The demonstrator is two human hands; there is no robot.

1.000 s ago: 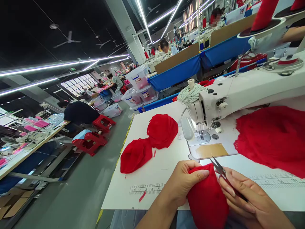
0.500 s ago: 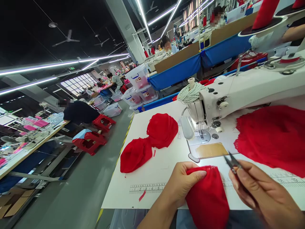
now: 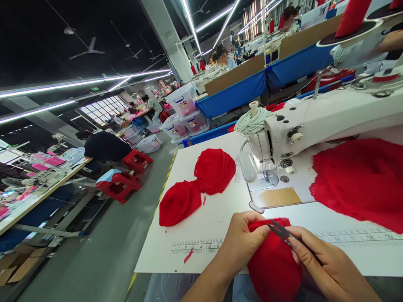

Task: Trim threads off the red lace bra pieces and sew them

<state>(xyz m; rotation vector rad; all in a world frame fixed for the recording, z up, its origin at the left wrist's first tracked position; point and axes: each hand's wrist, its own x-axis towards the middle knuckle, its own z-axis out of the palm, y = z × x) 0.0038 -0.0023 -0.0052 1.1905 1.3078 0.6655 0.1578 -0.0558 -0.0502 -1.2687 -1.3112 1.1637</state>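
Pinched between the thumb and fingers of my left hand (image 3: 244,241) is the top edge of a red fabric piece (image 3: 275,268), which hangs over the table's front edge. My right hand (image 3: 321,260) grips a pair of dark thread snips (image 3: 288,237). Their blades lie at the cloth's upper edge, right beside my left thumb. Whether the blades touch the cloth I cannot tell. Two rounded red fabric pieces (image 3: 215,171) lie joined on the table to the left. A larger heap of red fabric (image 3: 362,180) rests at the right, under the sewing machine's arm.
A white sewing machine (image 3: 333,113) stands behind my hands, with a coil of pale cord (image 3: 254,121) on top. A printed ruler (image 3: 197,246) runs along the table's front. Red scraps (image 3: 188,256) lie near it. Clear plastic bins (image 3: 182,102) and red stools (image 3: 118,186) stand beyond.
My right hand has moved left with the snips, bringing the blades from beside the cloth to its top edge. My left hand keeps its hold almost unmoved.
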